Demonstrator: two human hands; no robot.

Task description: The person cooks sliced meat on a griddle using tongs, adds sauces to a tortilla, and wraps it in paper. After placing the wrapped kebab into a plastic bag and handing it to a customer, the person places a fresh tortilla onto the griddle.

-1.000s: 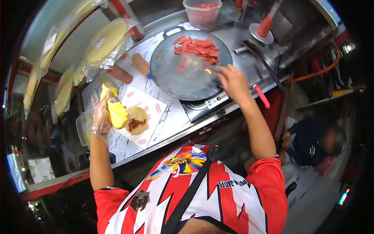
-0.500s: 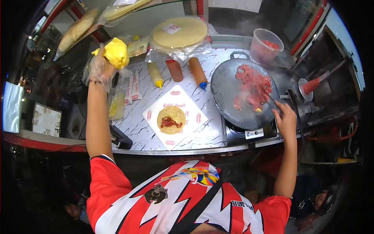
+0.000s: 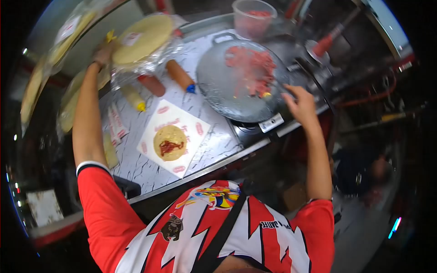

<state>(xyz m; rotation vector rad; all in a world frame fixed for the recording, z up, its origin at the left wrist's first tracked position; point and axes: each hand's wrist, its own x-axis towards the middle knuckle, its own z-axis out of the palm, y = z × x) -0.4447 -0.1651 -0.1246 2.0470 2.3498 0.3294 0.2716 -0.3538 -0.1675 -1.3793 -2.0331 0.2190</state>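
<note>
My left hand reaches to the far left of the counter, closed around a yellow bundle. Only the bundle's tip shows past the fingers, and motion blurs it. Beside that hand lies a bagged stack of large round flatbreads. My right hand is at the near right rim of a round griddle, thumb and fingers apart, with nothing visible between them. Shredded reddish meat steams on the griddle. A small flatbread with red sauce rests on printed white paper.
Three squeeze bottles lie behind the paper: a pale one, a red one and an orange one. A clear tub of red meat stands behind the griddle. Long white sachets are at left. Another person is at lower right.
My view has swung, tilting the counter. My left hand has moved farther over beside the flatbread stack with the yellow bundle. My right hand has come off the dark handle at the griddle's edge.
</note>
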